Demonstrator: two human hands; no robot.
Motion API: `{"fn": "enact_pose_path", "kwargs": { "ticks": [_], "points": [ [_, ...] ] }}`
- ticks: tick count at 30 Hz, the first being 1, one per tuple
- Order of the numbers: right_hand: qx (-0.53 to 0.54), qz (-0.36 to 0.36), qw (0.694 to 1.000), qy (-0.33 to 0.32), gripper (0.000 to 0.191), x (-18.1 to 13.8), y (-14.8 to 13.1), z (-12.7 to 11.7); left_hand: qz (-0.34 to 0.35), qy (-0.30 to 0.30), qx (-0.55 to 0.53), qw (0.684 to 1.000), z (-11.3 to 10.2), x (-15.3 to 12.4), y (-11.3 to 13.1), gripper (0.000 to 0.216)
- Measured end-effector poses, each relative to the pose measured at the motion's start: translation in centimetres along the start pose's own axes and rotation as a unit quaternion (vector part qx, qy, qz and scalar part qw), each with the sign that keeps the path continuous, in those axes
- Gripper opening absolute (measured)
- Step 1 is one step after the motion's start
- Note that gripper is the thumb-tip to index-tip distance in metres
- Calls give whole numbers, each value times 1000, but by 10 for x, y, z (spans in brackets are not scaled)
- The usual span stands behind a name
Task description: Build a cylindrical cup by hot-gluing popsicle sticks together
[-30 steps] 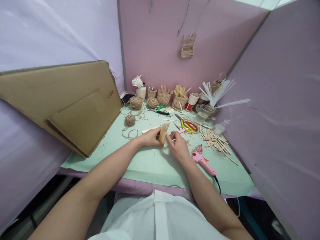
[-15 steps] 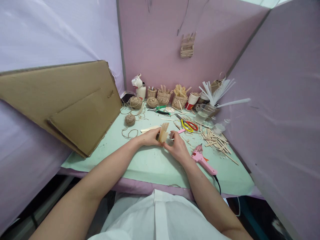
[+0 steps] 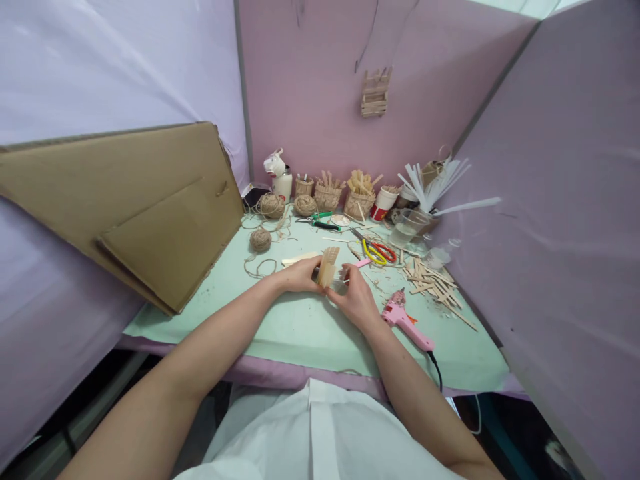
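Note:
Just above the green tabletop (image 3: pixel 300 333), my left hand (image 3: pixel 303 275) is closed around the left side of a small piece built of wooden craft sticks (image 3: pixel 329 268). The sticks stand upright, side by side, with uneven tops. My right hand (image 3: pixel 356 293) grips the lower right edge of the same piece, its thumb at the bottom. Something clear or pale shows between the piece and my right fingers; I cannot make out what it is. A few flat sticks (image 3: pixel 300 259) lie behind my left hand.
A pink glue gun (image 3: pixel 407 325) lies right of my right forearm, its cord running off the front edge. Scissors (image 3: pixel 375 250), loose sticks (image 3: pixel 435 287) and twine balls (image 3: pixel 260 239) lie beyond. Cups of sticks (image 3: pixel 359 200) line the back; a cardboard sheet (image 3: pixel 165 220) leans left.
Both hands keep their grip on the stick piece. It has tilted very slightly; otherwise the scene looks the same.

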State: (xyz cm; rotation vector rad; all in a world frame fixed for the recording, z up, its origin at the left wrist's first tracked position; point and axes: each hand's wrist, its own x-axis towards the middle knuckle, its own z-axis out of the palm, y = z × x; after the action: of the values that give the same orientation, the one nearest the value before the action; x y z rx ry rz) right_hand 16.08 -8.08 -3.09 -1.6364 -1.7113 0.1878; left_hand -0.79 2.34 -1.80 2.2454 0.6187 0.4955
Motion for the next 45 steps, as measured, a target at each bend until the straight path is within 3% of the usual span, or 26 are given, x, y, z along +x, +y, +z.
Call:
{"fn": "enact_pose_path", "kwargs": {
  "ticks": [5,9,11,13,15,19,24,33,40,45],
  "points": [
    [4,8,1000,2,56,-1,0,1,-7,-13,1,1000,-3,-1,2,71],
    [1,22,1000,-6,58,-1,-1,0,-15,8,-29,999,-22,-8,10,71],
    [-6,27,1000,-9,63,-1,-1,-2,-45,56,-14,997,-35,-13,13,52],
    [-8,31,999,-18,70,-1,-1,-3,-93,144,42,984,-46,-16,13,31],
    [-3,39,999,-37,74,-2,-2,-4,-134,196,123,964,-51,-16,10,24],
    [15,63,996,-67,71,-4,-4,-4,-156,126,258,945,-47,-14,4,26],
    [14,63,996,-62,71,-4,-3,-4,-164,82,300,936,-39,-11,0,24],
    [10,51,997,-54,70,-5,-4,-5,-152,97,285,941,-40,-9,-7,30],
    [5,40,998,-49,69,-6,-1,-4,-172,159,255,938,-40,-8,-1,25],
    [-4,35,998,-51,70,-6,-1,-5,-196,220,163,942,-42,-8,-1,19]
  ]
}}
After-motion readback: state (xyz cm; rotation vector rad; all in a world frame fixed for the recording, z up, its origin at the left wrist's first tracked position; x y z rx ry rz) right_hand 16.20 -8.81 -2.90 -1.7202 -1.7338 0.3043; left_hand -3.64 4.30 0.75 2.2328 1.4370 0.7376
